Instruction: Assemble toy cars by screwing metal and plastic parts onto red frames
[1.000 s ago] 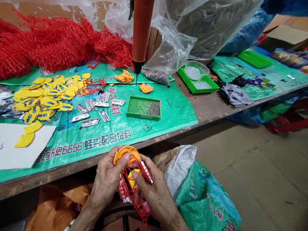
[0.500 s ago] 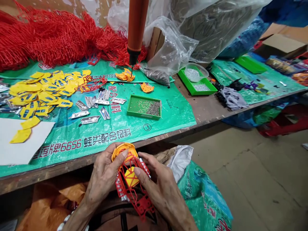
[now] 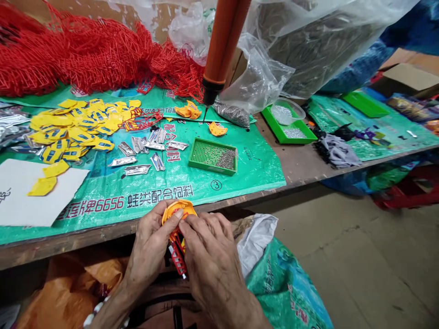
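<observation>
Above my lap, at the table's front edge, my left hand [image 3: 151,242] grips an orange plastic piece [image 3: 180,208], its thumb on the near face. A red lattice-like plastic frame [image 3: 177,256] with silver-and-white trim hangs below that piece. My right hand [image 3: 211,251] is closed over the frame's right side, fingertips meeting the orange piece beside my left thumb. Much of the frame, and a yellow part in it, lie hidden behind the right hand. An orange-bodied power screwdriver [image 3: 226,50] hangs point down over the table, apart from both hands.
A green tray of small screws [image 3: 213,156] sits on the green sheet. Left of it lie silver pieces [image 3: 137,169] and a yellow heap [image 3: 80,121]. Red frames [image 3: 85,55] are piled behind. Rightward stands another green tray [image 3: 293,133]; a sack [image 3: 284,283] is below.
My right hand has moved up and left over the frame, its fingers now near my left thumb. The frame's lower end is now covered. The view has shifted slightly, and the screwdriver appears farther right.
</observation>
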A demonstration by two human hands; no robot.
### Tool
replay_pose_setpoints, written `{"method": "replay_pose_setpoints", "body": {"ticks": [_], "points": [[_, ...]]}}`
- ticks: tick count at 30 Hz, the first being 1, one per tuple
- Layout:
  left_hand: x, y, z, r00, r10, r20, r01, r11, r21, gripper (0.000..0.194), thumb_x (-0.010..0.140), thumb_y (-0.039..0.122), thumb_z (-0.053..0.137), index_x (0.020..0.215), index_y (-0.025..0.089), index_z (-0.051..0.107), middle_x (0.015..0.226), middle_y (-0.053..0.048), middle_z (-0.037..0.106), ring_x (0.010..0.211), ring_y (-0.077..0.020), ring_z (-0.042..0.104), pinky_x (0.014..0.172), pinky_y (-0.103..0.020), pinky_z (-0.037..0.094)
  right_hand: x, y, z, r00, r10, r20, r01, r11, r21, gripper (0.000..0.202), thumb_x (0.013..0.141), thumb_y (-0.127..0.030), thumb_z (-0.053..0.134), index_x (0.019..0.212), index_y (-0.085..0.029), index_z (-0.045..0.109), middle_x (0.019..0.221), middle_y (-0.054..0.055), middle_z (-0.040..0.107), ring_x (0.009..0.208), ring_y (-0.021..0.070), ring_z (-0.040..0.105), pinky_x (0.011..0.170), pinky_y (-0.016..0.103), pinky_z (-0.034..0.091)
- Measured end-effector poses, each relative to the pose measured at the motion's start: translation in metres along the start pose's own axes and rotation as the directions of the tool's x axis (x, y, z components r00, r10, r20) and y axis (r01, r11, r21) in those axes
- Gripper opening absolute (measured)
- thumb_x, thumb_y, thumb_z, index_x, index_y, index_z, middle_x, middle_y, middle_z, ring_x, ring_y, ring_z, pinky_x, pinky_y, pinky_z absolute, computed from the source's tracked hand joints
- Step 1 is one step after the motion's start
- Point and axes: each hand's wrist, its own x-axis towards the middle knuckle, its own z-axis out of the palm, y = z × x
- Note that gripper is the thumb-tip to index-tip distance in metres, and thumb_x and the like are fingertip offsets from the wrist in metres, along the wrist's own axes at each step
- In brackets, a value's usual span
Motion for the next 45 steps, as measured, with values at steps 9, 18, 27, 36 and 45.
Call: {"method": "replay_pose_setpoints", "body": {"ticks": [9, 18, 27, 36, 45], "points": [[-0.003, -0.002, -0.001, 0.985, -0.014, -0.169, -0.043, 0.944, -0.326, 0.019, 0.07, 0.034, 0.075, 0.084, 0.021, 0.078, 0.099, -0.007, 0.076, 0.102, -0.0284, 0.066, 0.086, -0.035, 0.054, 0.002, -0.002, 0.005, 1.0, 0.014, 0.017, -0.015, 0.998, 0.061, 0.033, 0.088, -0.01, 0.041, 0.116, -0.009, 0.058, 0.112, 0.013, 0.065, 0.101, 0.0252, 0.053, 0.093, 0.044, 0.037], [-0.009, 0.02, -0.002, 0.973, -0.212, 0.091, 0.23, 0.874, -0.427, 0.023, 0.069, 0.023, 0.068, 0.087, 0.015, 0.08, 0.11, -0.012, 0.074, 0.109, -0.0336, 0.063, 0.088, -0.037, 0.055, 0.003, 0.0, -0.006, 0.993, 0.113, 0.02, -0.115, 0.971, 0.211, 0.029, 0.093, -0.032, 0.051, 0.115, -0.013, 0.056, 0.107, 0.012, 0.061, 0.098, 0.0253, 0.054, 0.083, 0.042, 0.048], [-0.008, 0.016, -0.003, 0.973, -0.189, 0.135, 0.229, 0.883, -0.41, 0.022, 0.071, 0.008, 0.06, 0.05, 0.013, 0.065, 0.129, -0.009, 0.065, 0.115, -0.0349, 0.058, 0.093, -0.039, 0.052, 0.004, 0.0, -0.006, 0.984, 0.12, 0.133, -0.145, 0.97, 0.196, 0.033, 0.09, -0.026, 0.055, 0.121, -0.013, 0.054, 0.114, 0.012, 0.058, 0.104, 0.0263, 0.051, 0.091, 0.045, 0.045], [-0.007, 0.017, -0.002, 0.983, -0.133, 0.129, 0.176, 0.89, -0.421, 0.018, 0.077, 0.011, 0.062, 0.064, 0.013, 0.074, 0.118, -0.011, 0.07, 0.114, -0.0324, 0.06, 0.085, -0.033, 0.056, 0.008, 0.001, -0.009, 0.969, 0.136, 0.206, -0.172, 0.971, 0.167, 0.02, 0.091, -0.023, 0.051, 0.109, -0.017, 0.057, 0.112, 0.011, 0.057, 0.102, 0.0258, 0.05, 0.087, 0.045, 0.045], [-0.003, 0.021, 0.001, 0.966, -0.161, 0.202, 0.221, 0.918, -0.328, 0.026, 0.091, 0.029, 0.058, 0.106, 0.017, 0.075, 0.115, -0.011, 0.072, 0.113, -0.0253, 0.062, 0.092, -0.031, 0.051, 0.011, 0.009, -0.013, 0.954, 0.122, 0.273, -0.201, 0.938, 0.284, 0.015, 0.092, -0.023, 0.052, 0.105, -0.018, 0.058, 0.11, 0.009, 0.054, 0.105, 0.0225, 0.048, 0.091, 0.04, 0.048]]}}
